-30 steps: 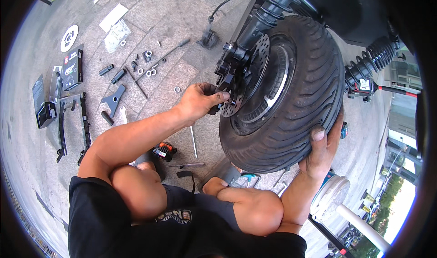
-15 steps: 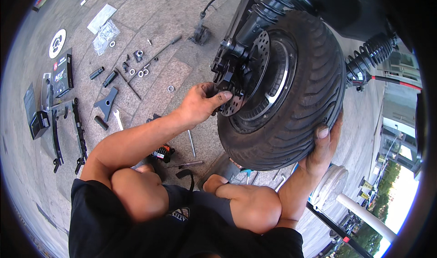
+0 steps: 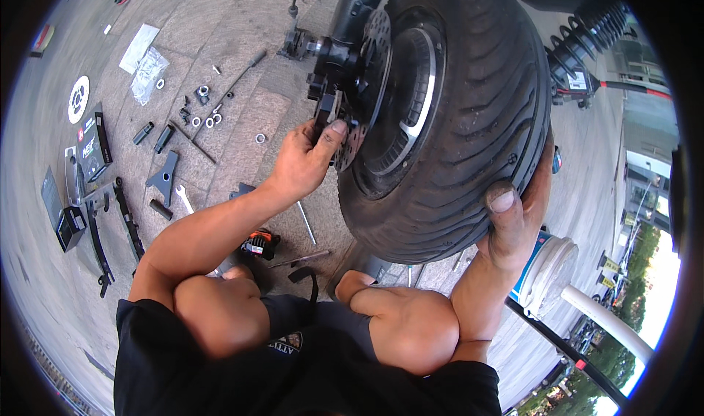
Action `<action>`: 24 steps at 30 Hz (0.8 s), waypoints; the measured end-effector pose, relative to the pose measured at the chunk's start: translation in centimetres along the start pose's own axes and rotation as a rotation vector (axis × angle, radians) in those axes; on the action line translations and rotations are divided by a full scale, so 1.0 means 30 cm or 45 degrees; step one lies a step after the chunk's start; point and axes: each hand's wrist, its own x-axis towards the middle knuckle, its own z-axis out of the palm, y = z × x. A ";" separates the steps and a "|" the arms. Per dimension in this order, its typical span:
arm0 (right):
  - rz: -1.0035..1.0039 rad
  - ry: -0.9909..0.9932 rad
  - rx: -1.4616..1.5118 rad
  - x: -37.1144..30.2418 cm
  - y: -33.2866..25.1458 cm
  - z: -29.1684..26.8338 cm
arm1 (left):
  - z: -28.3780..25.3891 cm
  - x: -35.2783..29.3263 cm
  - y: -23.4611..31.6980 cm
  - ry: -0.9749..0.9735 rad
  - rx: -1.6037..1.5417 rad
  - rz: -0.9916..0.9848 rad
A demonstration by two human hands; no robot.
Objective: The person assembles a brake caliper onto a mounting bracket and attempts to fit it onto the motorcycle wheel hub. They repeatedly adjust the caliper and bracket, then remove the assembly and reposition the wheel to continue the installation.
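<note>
My left hand (image 3: 304, 158) is closed on a black brake caliper (image 3: 327, 109), its thumb in front and its other fingers mostly hidden behind. The caliper sits at the edge of a drilled brake disc (image 3: 378, 64) on the wheel's left side. A thick black tyre (image 3: 477, 115) with curved tread is mounted on the wheel's dark rim (image 3: 400, 133). My right hand (image 3: 513, 214) grips the tyre's lower right side, thumb on the tread and fingers around the far sidewall. A black suspension leg (image 3: 352, 20) rises beside the disc.
On the paving at left lie a grey bracket (image 3: 166, 177), a wrench (image 3: 183, 198), several washers and bolts, a black box (image 3: 94, 144) and two black arms. A coil shock (image 3: 587, 45) stands right of the tyre. A bucket (image 3: 546, 273) is near my right forearm.
The view has shifted, and the wheel now appears larger and further left. Both hands keep their places on the caliper and the tyre; more of the bucket shows.
</note>
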 end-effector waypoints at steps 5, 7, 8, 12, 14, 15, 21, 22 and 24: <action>0.073 -0.073 0.233 -0.008 -0.020 0.012 | 0.018 -0.001 -0.021 0.102 0.085 0.122; 0.056 -0.094 0.235 -0.007 -0.028 0.015 | -0.001 0.000 -0.027 0.092 0.203 0.149; 0.028 -0.118 0.225 -0.003 -0.032 0.014 | -0.006 0.004 -0.032 0.102 0.262 0.153; -0.008 -0.162 0.215 -0.001 -0.037 0.011 | -0.007 0.004 -0.056 0.128 0.246 0.313; 0.000 -0.161 0.240 -0.002 -0.035 0.013 | -0.008 0.001 -0.068 0.153 0.307 0.325; 0.007 -0.162 0.258 -0.002 -0.033 0.014 | -0.010 0.001 -0.072 0.172 0.367 0.333; -0.043 -0.215 0.234 -0.006 -0.014 0.000 | -0.018 0.016 -0.109 0.253 0.546 0.352; -0.062 -0.240 0.247 -0.002 -0.004 -0.004 | -0.020 0.024 -0.110 0.245 0.563 0.367; -0.083 -0.221 0.172 0.001 0.016 -0.016 | -0.014 0.023 -0.109 0.243 0.518 0.381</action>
